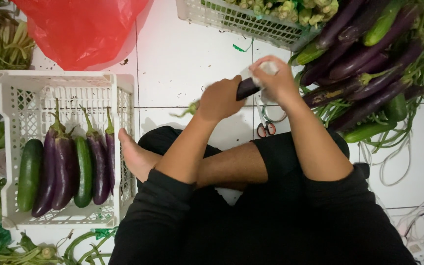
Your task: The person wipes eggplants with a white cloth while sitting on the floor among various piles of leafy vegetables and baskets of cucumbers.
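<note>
Where white floor tiles spread, both hands grip an eggplant.

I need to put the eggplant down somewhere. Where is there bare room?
Bare white floor lies between the red bag, the top basket and the white crate; that crate's upper half is empty. The right side is crowded with the eggplant pile.

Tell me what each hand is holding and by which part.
Left hand grips a purple eggplant around its middle; right hand holds its far end with something white.
</note>
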